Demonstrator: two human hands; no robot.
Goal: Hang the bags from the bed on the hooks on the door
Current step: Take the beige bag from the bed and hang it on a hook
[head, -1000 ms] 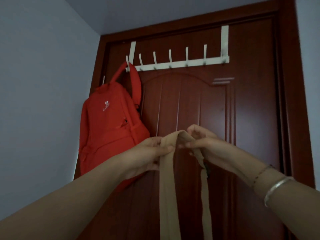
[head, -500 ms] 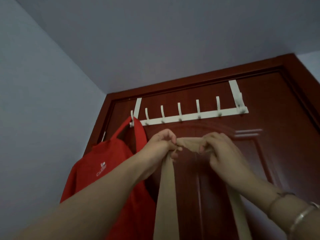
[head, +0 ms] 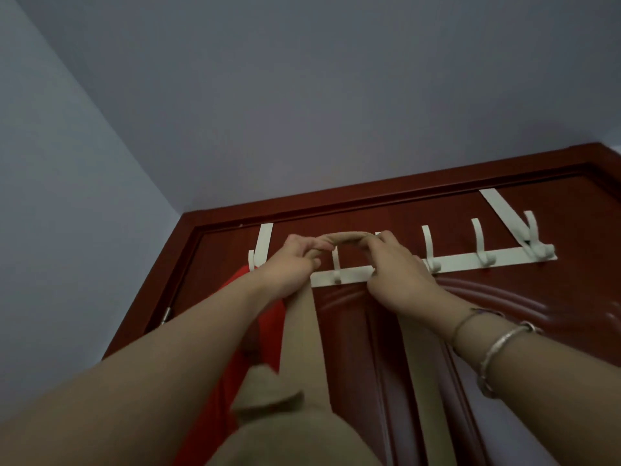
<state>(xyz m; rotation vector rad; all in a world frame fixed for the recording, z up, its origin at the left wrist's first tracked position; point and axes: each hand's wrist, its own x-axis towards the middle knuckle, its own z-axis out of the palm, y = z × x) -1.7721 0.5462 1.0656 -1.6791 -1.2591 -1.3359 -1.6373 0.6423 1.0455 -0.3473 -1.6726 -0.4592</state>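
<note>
Grey-blue walls and ceiling met above a dark red door (head: 504, 331). Left hand (head: 289, 267) was closed around the left end of the tan bag's strap (head: 346, 237); right hand (head: 396, 274) was closed around its right end. Strap was arched between them, held above the upturned tip of one hook (head: 335, 264) on the white over-door rack (head: 470, 262). Both strap lengths ran down the door to the tan bag (head: 285, 425), low in view. Red bag (head: 268, 317) hung from the rack's leftmost hook, partly behind the left forearm. Bracelets (head: 497, 351) sat on the right wrist.
</note>
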